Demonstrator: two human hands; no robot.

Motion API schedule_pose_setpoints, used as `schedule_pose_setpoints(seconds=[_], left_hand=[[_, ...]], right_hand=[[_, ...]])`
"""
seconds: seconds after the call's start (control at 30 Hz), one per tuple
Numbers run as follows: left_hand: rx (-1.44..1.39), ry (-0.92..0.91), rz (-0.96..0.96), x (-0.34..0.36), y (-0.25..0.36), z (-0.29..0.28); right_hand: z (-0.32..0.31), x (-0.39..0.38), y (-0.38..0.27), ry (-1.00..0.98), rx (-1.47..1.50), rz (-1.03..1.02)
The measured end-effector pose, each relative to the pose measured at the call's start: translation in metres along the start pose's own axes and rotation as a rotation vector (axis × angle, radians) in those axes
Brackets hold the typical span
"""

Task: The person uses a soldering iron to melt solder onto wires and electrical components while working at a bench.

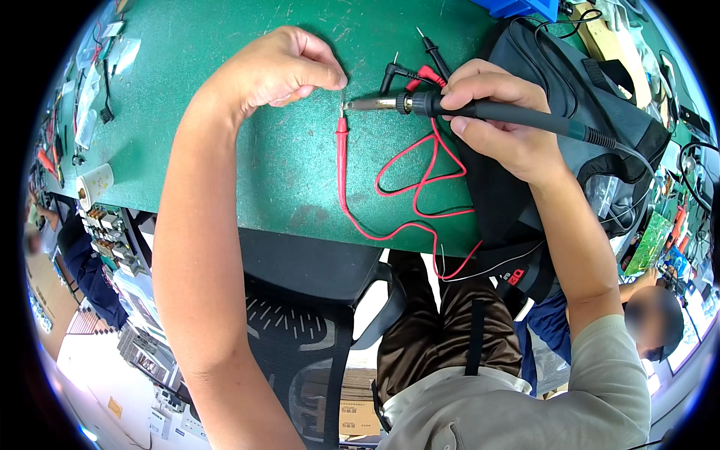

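The right hand grips a long black soldering iron, its tip just beside the tip of a thin red plastic probe on the shiny green table. The left hand pinches its fingertips close together above the probe tip, but I cannot tell what they hold.

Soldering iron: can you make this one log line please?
right hand: holds soldering iron | left hand: pinched near red probe | surface: green table

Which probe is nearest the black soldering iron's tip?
The red plastic probe, its metal point beside the tip of the black soldering iron; the straight black plastic probe lies farther off.
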State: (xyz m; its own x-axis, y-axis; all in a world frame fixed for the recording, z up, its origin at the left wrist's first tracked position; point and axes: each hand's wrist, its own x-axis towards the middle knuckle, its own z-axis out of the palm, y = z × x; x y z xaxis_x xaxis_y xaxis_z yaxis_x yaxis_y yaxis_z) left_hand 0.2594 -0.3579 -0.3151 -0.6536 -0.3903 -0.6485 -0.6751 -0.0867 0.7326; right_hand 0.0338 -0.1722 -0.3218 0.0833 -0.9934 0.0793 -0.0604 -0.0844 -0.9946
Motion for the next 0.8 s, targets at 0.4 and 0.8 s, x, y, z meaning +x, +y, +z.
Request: schedule_pose_setpoints(seconds=[0.4,0.8], left_hand=[[-0.010,-0.001,0.006,-0.0002,0.0005,-0.0002],[-0.017,-0.019,-0.007,-0.0007,0.0009,-0.0016]], right_hand=[[0.0006,0.0008,-0.0004,0.015,-0.044,-0.020],[0.0006,0.0011,0.0003,0.019,-0.044,-0.027]])
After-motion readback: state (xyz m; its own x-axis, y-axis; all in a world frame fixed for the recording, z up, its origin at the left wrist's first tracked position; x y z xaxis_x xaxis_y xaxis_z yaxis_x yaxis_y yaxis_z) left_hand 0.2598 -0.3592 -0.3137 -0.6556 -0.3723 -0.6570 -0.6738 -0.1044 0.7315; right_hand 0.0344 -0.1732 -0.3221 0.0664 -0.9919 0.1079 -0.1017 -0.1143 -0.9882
